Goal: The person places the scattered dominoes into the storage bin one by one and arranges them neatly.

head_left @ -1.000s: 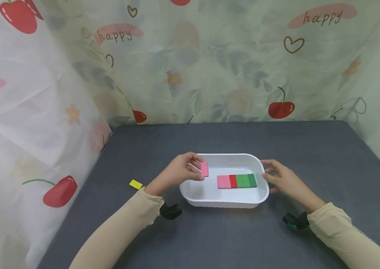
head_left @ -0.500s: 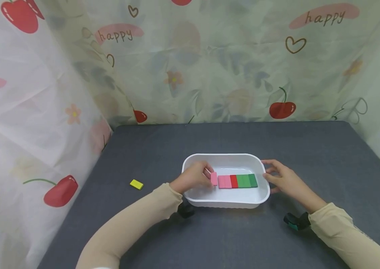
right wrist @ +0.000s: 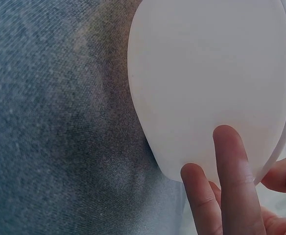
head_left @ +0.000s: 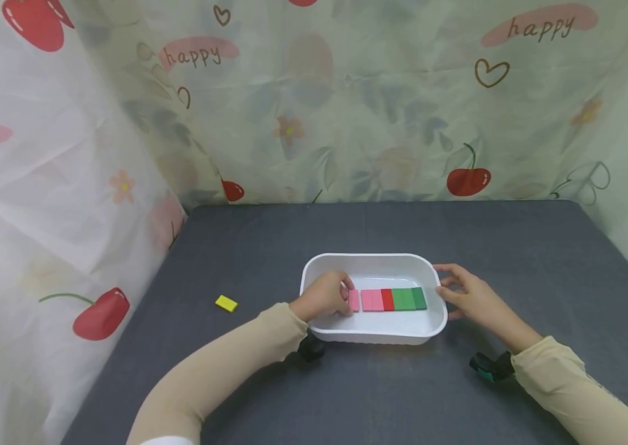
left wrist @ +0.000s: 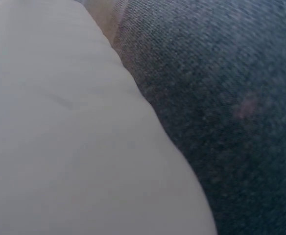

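My left hand [head_left: 325,296] reaches into a white plastic tub [head_left: 369,339] and pinches a pink domino-like block [head_left: 354,300] low over the tub's floor. A narrow gap separates that block from a flat row beside it: pink blocks [head_left: 371,300], a red block [head_left: 387,300], green blocks [head_left: 403,299] and a darker green block [head_left: 419,298] at the right end. My right hand [head_left: 466,293] holds the tub's right end. In the right wrist view its fingers [right wrist: 233,166] lie against the outer wall, the thumb at the rim. The left wrist view shows tub wall [left wrist: 84,127], no fingers.
A yellow block [head_left: 226,303] lies on the dark grey cloth-covered table [head_left: 269,235], left of the tub and beyond my left forearm. Printed curtains [head_left: 347,111] hang behind the table and along its sides.
My left hand has moved right and down into the tub, bringing the pink block from the left rim to beside the row. The right hand stays at the tub's end.
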A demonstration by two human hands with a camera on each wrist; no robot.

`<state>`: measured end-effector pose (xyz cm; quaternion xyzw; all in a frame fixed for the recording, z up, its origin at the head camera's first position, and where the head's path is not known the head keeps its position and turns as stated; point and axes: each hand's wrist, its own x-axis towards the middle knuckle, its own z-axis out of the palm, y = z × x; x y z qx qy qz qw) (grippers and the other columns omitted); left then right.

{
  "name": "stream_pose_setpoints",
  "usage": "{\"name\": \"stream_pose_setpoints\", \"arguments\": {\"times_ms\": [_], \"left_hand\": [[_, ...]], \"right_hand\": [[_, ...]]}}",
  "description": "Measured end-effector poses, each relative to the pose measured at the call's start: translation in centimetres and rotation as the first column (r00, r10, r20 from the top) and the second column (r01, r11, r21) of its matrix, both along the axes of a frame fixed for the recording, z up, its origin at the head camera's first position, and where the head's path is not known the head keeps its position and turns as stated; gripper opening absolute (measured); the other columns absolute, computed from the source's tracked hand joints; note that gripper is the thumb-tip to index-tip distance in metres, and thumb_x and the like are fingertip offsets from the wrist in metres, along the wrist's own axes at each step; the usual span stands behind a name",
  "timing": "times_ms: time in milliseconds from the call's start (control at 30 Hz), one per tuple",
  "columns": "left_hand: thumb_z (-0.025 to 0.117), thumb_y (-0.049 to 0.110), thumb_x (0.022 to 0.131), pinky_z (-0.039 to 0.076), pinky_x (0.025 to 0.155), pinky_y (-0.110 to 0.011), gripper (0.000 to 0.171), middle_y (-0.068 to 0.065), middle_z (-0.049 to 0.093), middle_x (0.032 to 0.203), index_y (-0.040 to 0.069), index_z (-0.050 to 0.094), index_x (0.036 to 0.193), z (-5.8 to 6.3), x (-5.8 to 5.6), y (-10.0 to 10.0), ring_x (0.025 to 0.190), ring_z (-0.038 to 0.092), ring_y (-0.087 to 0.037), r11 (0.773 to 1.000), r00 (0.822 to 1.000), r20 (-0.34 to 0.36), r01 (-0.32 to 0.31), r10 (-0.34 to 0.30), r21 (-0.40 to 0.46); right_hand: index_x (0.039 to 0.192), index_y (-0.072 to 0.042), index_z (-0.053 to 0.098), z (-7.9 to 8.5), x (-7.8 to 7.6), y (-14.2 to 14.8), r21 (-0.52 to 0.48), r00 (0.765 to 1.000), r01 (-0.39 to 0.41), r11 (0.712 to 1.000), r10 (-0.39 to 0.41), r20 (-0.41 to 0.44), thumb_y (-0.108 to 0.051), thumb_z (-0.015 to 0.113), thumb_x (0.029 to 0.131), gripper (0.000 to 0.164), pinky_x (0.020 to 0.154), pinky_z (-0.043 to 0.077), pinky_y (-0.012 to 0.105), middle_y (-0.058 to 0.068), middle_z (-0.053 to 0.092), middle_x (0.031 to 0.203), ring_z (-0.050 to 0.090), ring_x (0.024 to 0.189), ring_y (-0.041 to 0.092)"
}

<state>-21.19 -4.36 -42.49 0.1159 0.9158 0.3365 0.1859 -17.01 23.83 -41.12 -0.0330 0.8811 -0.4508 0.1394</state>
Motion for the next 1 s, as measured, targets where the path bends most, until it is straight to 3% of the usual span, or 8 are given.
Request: {"name": "stream_pose_setpoints", "arguments": {"times_ms": [333,1000], "left_hand": [[0.082,0.003,0.073,0.044,0.06,-0.024,0.037,-0.005,0.058,0.076,0.005,0.064,0.105,0.01,0.18,0.23,0.067,0.054,-0.016,0.999,1.0,0.002,-0.011,0.011,-0.052],[0.082,0.002,0.073,0.043,0.059,-0.024,0.039,-0.004,0.057,0.077,0.005,0.063,0.106,-0.04,0.15,0.24,0.068,0.053,-0.016,0.998,1.0,-0.008,0.008,-0.009,-0.062]], "right_hand": [[0.147,-0.004,0.031,-0.1,-0.02,0.03,-0.006,1.0,0.004,1.0,-0.004,-0.011,-0.018,0.057,0.098,0.058,0.065,0.058,0.037,0.029,0.051,0.125,0.064,0.105,0.037],[0.148,-0.004,0.03,-0.03,0.09,-0.12,-0.004,1.0,0.007,1.0,-0.007,-0.011,-0.018,0.056,0.098,0.058,0.065,0.058,0.037,0.03,0.05,0.127,0.063,0.107,0.039]]}}
